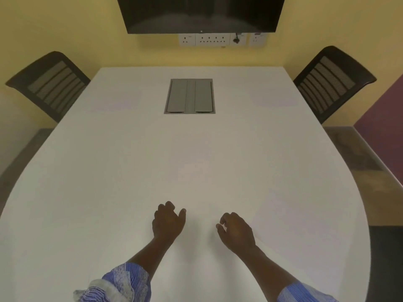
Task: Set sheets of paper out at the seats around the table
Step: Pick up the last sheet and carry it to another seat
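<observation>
My left hand (pixel 168 223) and my right hand (pixel 236 231) hover over the near part of the white table (pixel 87 171), palms down, fingers loosely curled, nothing visible in either. A very faint pale sheet of paper (pixel 114 100) lies by the far-left seat. A similar sheet of paper (pixel 275 97) lies by the far-right seat. Both are white on white and hard to make out. I cannot tell whether a sheet lies under or just ahead of my hands.
A dark mesh-back chair (pixel 54 83) stands at the far left and a second chair (pixel 331 83) at the far right. A grey cable hatch (pixel 190 96) is set into the table's far middle. A dark screen (pixel 200 14) and wall sockets (pixel 218 39) are on the yellow wall.
</observation>
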